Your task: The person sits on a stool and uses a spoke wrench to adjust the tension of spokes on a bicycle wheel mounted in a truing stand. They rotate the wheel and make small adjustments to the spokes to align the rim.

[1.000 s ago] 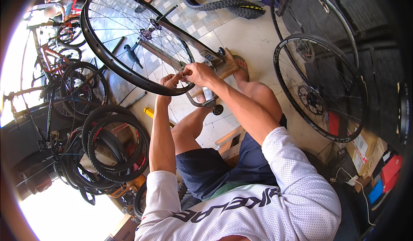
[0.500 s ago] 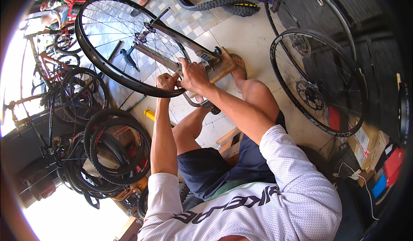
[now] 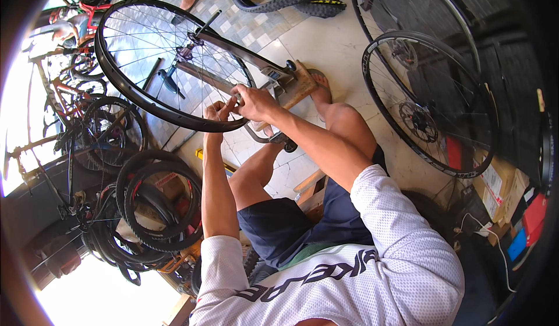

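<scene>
Tyres (image 3: pixel 285 1) lie on the tiled floor (image 3: pixel 304 41) near the spoked wheel (image 3: pixel 185 52).

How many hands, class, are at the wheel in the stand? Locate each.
2: the left hand at the near edge of the wheel, and the right hand beside the left. None seems hidden.
</scene>
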Motion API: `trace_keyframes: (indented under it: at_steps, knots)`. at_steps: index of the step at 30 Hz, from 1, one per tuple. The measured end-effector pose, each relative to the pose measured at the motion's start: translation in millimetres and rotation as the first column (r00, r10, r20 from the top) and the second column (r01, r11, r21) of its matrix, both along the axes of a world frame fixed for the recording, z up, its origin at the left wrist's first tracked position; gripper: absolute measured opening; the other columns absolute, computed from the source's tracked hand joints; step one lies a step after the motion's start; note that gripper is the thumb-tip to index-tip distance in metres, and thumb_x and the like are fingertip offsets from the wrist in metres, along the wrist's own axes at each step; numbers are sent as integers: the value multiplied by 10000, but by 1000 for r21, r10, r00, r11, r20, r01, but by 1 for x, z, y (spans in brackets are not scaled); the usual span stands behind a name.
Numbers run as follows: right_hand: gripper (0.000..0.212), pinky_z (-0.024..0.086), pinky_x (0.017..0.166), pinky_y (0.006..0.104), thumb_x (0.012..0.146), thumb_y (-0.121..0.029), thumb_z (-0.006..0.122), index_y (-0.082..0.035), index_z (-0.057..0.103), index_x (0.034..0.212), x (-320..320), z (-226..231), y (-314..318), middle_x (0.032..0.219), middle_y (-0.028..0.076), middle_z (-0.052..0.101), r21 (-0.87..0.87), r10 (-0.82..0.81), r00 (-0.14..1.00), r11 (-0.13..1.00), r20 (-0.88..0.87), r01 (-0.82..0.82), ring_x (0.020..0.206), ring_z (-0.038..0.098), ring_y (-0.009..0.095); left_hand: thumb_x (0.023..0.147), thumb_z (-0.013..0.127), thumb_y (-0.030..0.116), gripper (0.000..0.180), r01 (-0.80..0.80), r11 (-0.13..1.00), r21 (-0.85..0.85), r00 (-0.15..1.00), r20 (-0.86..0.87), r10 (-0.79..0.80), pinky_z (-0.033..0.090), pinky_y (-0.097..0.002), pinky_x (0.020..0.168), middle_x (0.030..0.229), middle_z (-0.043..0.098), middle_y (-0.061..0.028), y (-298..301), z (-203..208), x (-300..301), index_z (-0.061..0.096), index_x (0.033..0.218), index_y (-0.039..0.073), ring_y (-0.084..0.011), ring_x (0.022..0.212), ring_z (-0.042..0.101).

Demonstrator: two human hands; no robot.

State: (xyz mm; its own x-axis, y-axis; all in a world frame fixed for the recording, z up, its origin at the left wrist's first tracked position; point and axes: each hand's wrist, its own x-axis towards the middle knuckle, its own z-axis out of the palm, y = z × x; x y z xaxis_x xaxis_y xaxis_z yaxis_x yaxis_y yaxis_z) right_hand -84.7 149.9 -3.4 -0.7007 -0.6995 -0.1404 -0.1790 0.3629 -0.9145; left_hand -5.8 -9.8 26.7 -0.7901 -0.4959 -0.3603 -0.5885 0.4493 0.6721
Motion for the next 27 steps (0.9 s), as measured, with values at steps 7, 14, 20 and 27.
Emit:
trace_keyframes:
  at_steps: [7,14,20,27]
  knots:
    - [345,445,941,460,723,-344,728,-78,728,943,1,13,4,1016,123,731,158,8,993,987,-120,11,1090,616,319,836,767,421,455,177,944,-277,981,-32,-194,378,-291,442,532,542,-6,4,-5,-5,650,651,22,-79,483,504]
    - [297,488,890,462,805,-404,671,-127,752,878,-7,1,3,970,144,731,81,120,993,989,-3,-120,1025,654,329,899,705,463,475,-281,958,48,956,-67,284,371,-268,497,623,574,-8,25,21,-5,662,719,25,-89,542,503]
    - [385,520,846,453,893,-454,587,-109,749,942,-9,-8,-2,960,170,726,56,176,974,981,143,-186,954,684,359,938,690,383,362,-249,766,592,827,-281,487,415,-220,636,813,636,-30,25,47,17,672,912,22,-68,729,540]
    - [388,524,828,445,896,-490,592,-139,752,939,-7,-15,-3,950,158,726,45,110,960,991,256,-126,897,682,372,925,721,261,288,-184,852,490,918,-224,327,382,-197,501,834,669,-73,27,61,22,673,1000,-13,-48,574,507]
